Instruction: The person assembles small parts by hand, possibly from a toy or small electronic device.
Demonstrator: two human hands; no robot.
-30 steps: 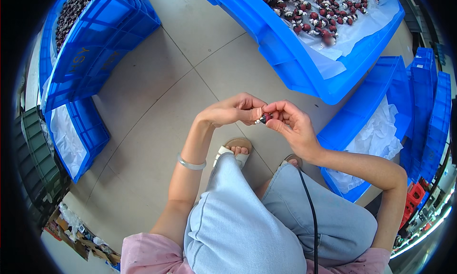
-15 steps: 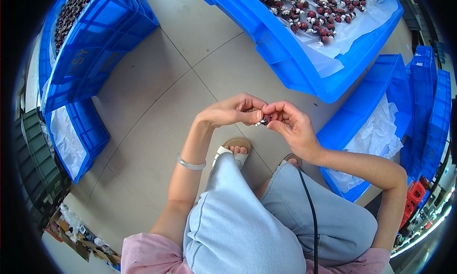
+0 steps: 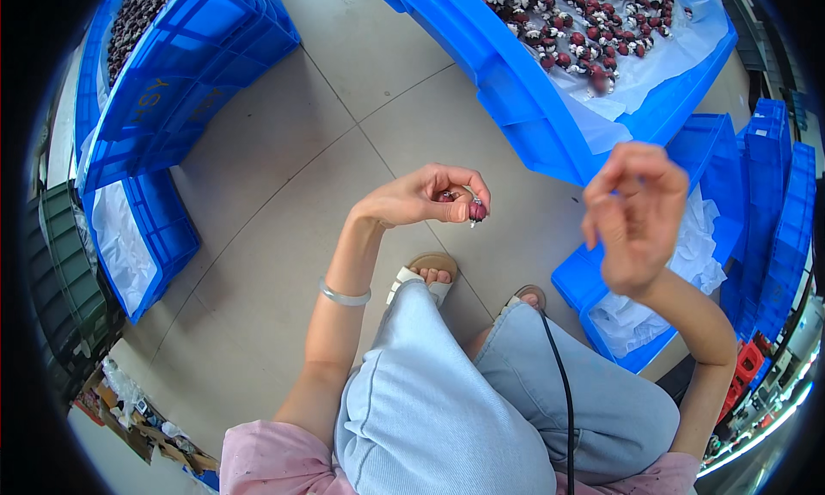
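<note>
Between the thumb and forefinger of my left hand (image 3: 430,197) is a small dark-red bead-like figure (image 3: 478,211) with a pale bit at its lower end. Another dark-red piece (image 3: 445,197) shows inside the curl of the same hand. My right hand (image 3: 636,224) is raised at the right, in front of blue crates, its bent fingers smeared by motion; whether it holds anything cannot be made out. Many similar red, black and white figures (image 3: 593,35) lie on a white sheet (image 3: 612,134) in the large blue crate (image 3: 507,91) at the upper right.
Stacked blue crates (image 3: 185,74) stand at the left, the top one filled with small dark pieces (image 3: 137,22). At the right, a lower blue crate (image 3: 571,284) holds crumpled white paper (image 3: 632,323). A black cable (image 3: 563,383) runs over my leg.
My right hand has left the left hand and swung up and to the right. My left hand stays nearly in place with the red figure. The view has shifted slightly.
</note>
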